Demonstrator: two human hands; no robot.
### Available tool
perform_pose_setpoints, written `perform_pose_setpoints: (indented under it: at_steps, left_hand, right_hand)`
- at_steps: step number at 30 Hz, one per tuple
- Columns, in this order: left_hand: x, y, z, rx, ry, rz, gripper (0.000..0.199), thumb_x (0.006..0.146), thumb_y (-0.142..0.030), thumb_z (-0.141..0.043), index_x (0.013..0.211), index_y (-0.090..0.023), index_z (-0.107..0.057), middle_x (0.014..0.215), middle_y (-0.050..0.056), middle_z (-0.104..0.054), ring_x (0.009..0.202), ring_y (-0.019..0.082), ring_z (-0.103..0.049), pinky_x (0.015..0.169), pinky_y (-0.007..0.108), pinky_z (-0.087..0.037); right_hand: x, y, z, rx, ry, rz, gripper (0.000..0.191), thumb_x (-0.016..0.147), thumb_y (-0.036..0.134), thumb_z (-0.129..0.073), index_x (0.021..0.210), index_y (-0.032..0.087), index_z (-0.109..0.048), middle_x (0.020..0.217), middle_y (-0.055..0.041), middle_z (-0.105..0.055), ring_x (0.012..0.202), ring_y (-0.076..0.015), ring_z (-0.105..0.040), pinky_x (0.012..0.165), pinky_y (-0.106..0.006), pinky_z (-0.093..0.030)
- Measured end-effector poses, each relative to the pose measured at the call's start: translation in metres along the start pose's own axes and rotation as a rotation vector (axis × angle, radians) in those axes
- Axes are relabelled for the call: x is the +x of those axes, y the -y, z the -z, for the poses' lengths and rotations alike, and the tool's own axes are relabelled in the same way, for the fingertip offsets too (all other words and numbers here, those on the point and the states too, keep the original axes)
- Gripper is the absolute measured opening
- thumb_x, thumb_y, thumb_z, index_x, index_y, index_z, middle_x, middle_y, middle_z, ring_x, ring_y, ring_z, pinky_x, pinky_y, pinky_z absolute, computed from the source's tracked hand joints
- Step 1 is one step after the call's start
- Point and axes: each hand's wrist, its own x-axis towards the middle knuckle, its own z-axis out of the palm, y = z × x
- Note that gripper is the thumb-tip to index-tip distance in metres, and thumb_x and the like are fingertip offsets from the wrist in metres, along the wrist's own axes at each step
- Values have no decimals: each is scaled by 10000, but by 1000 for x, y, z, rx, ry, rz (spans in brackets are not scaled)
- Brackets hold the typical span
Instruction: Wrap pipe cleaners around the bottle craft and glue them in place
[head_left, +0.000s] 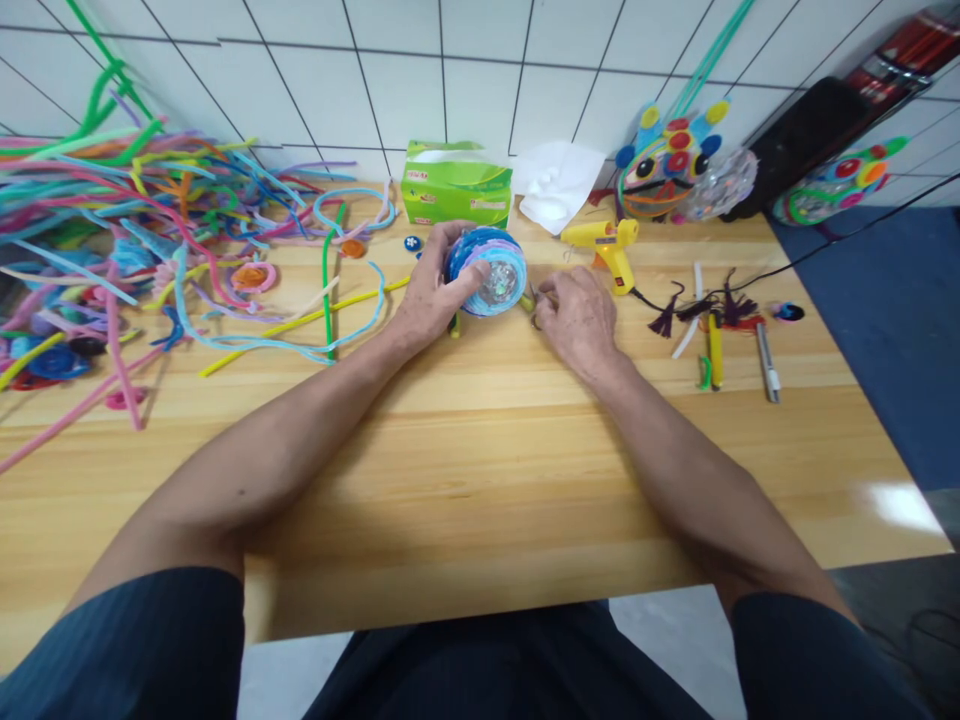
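Hands work close together above the surface (465,450). The left hand (439,285) is clamped on a rounded craft piece (487,245) wound with blue and lilac pipe cleaners, its clear end facing right; the thumb rests near that end. Just beside it, the right hand (577,315) has its fingers curled around a small implement (534,293), too small to identify.

Behind the craft piece stands a green tissue pack (469,190), with crumpled white paper (559,185) to its right. A yellow glue gun (616,252) lies beyond the right hand, in front of a decorated figure (664,170) with colored discs. Farther right are dark purple tassels (664,320), a yellow stick-like tool (715,352) and a slim white and gray pen-like item (768,362).

Tangled multicolored pipe cleaners (165,205) cover the left side; a yellow pipe cleaner (292,324) extends toward the left hand, crossing an upright-running green one (327,290).
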Motion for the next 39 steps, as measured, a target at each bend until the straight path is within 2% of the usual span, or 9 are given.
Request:
perform_pose_setpoints:
  at_steps: [4, 7, 11, 14, 22, 25, 29, 35, 39]
  left_hand:
    - [-1, -5, 2, -4, -2, 11, 840, 1066, -964, -780, 1578, -316, -619, 1587, 93, -778, 1553, 381, -753, 1337, 568, -627]
    - [-2, -7, 2, -12, 17, 20, 870, 1064, -970, -783, 1594, -306, -598, 1610, 82, -766, 1543, 371, -758, 1334, 576, -626]
    - [-3, -6, -1, -52, 3, -4, 846, 1074, -947, -779, 1584, -298, -591, 1590, 115, -767, 1503, 381, -771, 1283, 586, -656]
    - [-5, -6, -2, -61, 1, -26, 807, 1083, -933, -774, 1554, -305, -588, 1555, 106, -764, 1485, 368, -769, 1256, 565, -670]
    - [-13, 3, 5, 5, -35, -57, 740, 1124, -908, -725, 1553, -324, -573, 1522, 106, -744, 1539, 373, -723, 1350, 583, -617]
    - [-14, 5, 7, 16, -26, -52, 735, 1140, -876, -718, 1594, -318, -566, 1600, 127, -730, 1575, 375, -705, 1381, 567, -588]
    - [-14, 0, 9, 65, -6, -42, 814, 1155, -865, -686, 1710, -283, -560, 1734, 172, -691, 1632, 396, -678, 1431, 573, -543]
    - [-15, -14, 13, 118, -33, -23, 830, 1145, -902, -655, 1652, -248, -592, 1676, 177, -723, 1567, 379, -720, 1384, 536, -589]
    - [-15, -21, 14, 114, -26, 16, 819, 1125, -891, -693, 1627, -248, -615, 1638, 175, -735, 1546, 381, -727, 1381, 553, -588]
  right_hand:
    - [1, 16, 7, 136, 43, 94, 379, 1189, 558, -683, 1407, 261, -773, 1321, -155, -874, 1281, -396, -794, 1216, -661, -639]
    - [0, 28, 6, 209, 126, 137, 661, 1117, 692, -788, 1592, 246, -677, 1454, -189, -851, 1351, -430, -790, 1241, -691, -639]
    - [-2, 30, -2, 227, 127, 137, 914, 981, 626, -963, 1727, 264, -580, 1638, -213, -779, 1480, -463, -755, 1304, -741, -629]
    - [0, 25, -5, 277, 116, 146, 932, 996, 541, -959, 1780, 280, -528, 1741, -214, -718, 1574, -457, -723, 1348, -737, -627]
    - [3, 21, -9, 330, 135, 201, 842, 1043, 488, -896, 1778, 291, -535, 1782, -214, -693, 1658, -429, -678, 1338, -698, -666]
    - [1, 24, -11, 320, 139, 184, 872, 1025, 480, -918, 1782, 292, -529, 1795, -221, -678, 1682, -438, -657, 1348, -708, -658]
    - [0, 26, -15, 344, 144, 172, 943, 1000, 495, -959, 1800, 280, -509, 1822, -239, -651, 1726, -456, -628, 1356, -711, -656]
    - [3, 28, -25, 419, 158, 174, 970, 997, 448, -955, 1839, 295, -499, 1865, -204, -625, 1772, -451, -593, 1432, -720, -597]
    - [6, 31, -28, 436, 138, 192, 965, 986, 393, -953, 1835, 267, -512, 1854, -209, -642, 1769, -450, -600, 1483, -728, -542]
